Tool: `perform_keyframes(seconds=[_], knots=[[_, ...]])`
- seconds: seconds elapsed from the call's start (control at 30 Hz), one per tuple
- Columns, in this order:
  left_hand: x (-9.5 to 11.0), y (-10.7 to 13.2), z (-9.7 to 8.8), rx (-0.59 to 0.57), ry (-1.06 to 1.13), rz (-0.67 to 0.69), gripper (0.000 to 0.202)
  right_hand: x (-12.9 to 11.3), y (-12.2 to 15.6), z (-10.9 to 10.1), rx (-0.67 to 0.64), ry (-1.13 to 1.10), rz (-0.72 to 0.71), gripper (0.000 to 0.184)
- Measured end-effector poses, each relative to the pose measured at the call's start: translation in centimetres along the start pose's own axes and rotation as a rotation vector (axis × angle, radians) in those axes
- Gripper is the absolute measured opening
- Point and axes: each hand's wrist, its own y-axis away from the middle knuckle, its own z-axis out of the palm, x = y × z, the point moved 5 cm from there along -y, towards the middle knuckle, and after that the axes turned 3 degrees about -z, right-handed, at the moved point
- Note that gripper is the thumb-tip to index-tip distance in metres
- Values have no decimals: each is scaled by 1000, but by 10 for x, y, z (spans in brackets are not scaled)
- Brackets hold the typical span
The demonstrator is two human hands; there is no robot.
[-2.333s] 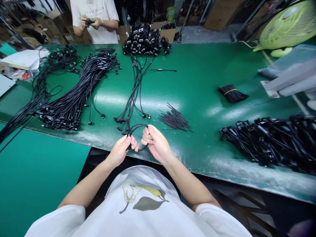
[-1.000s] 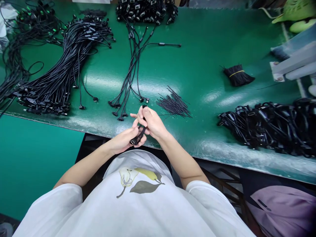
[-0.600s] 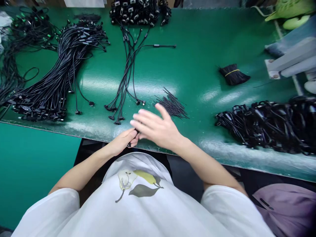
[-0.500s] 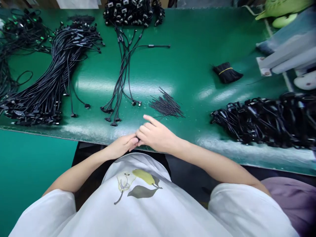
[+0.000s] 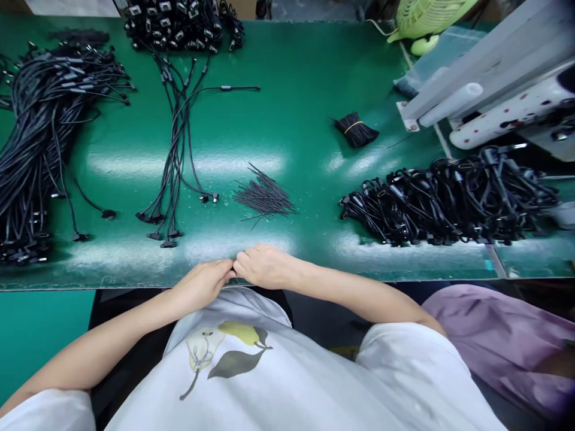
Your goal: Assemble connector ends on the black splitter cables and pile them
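Here, the left hand (image 5: 204,282) and right hand (image 5: 265,267) meet at the near edge of the glossy green table (image 5: 291,120).
Both hands are curled closed with fingertips touching; whatever they pinch is hidden. Just beyond the right hand lies one loose scatter of thin black twist ties (image 5: 265,197), and farther off one stubby banded tie bundle (image 5: 356,129). Beyond the left hand fans one sheaf of straight black cables (image 5: 176,167). Well to the right is one tangled heap of coiled cables (image 5: 449,197).
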Motion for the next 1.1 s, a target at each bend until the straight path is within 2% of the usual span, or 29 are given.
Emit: perform_keyframes(seconds=[0.07, 0.13, 0.2, 0.23, 0.27, 0.33, 0.43, 0.53, 0.6, 0.67, 0.73, 0.83, 0.93, 1.03, 1.1], knots=[[-6, -4, 1, 2, 131, -41, 25, 15, 10, -8, 84, -132, 21, 32], [-17, -6, 2, 14, 398, -100, 30, 53, 26, -16, 249, -277, 181, 32], [-28, -10, -3, 97, 734, -142, 34, 109, 51, -15, 409, -339, 556, 29], [-32, -11, -6, 152, 893, -145, 34, 138, 64, -8, 439, -317, 780, 27], [-34, -13, -9, 201, 1031, -140, 34, 161, 74, 1, 409, -294, 945, 22], [-35, -17, -14, 248, 1224, -133, 33, 194, 82, 20, 274, -252, 1103, 14], [-31, -21, -15, 248, 1335, -156, 33, 211, 79, 37, 103, -202, 1089, 12], [-27, -20, -19, 321, 1360, -145, 33, 202, 83, 33, 121, -193, 1069, 10], [-24, -18, -23, 373, 1357, -116, 34, 186, 88, 27, 262, -295, 1106, 10], [-18, -17, -23, 362, 1333, -90, 34, 159, 85, 22, 458, -481, 1101, 14], [-12, -19, -20, 312, 1302, -67, 36, 122, 66, 19, 591, -664, 976, 17], [-9, -23, -13, 272, 1270, -33, 50, 64, 20, 18, 579, -772, 702, 16], [-15, -24, -13, 320, 1181, -1, 48, 32, -11, 14, 533, -583, 567, 19], [-24, -20, -20, 433, 941, -4, 42, 22, -25, 4, 405, -193, 411, 27], [-29, -17, -25, 475, 802, -27, 44, 18, -30, -2, 326, 10, 210, 29]])
